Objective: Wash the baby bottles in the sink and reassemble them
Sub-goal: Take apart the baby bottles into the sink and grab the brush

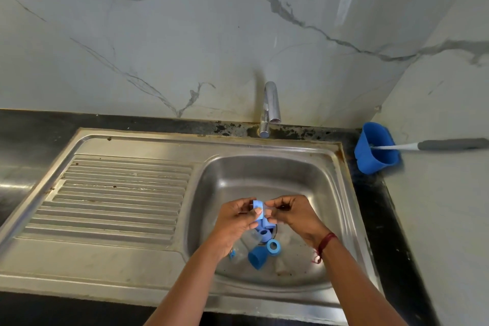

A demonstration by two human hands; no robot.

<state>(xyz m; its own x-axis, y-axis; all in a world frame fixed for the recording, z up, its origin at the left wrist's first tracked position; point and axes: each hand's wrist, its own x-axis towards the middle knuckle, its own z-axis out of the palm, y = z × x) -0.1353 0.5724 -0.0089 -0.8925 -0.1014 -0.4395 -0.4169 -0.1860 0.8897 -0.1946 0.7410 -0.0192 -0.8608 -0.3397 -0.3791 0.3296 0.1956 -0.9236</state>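
Both hands mid-basin over sink: left hand pinching blue collar, right hand pinching clear piece at collar's 3 o'clock, likely teat, hard to tell. Blue cap, ring, clear bottles loose at 6 o'clock by drain. Risks: wet fingers slip and small part drops at drain; teat seated crooked means leaks later

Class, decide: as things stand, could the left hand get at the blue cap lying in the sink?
Probably yes: the blue cap lies uncovered just below the left hand, though that hand first must release the blue ring.
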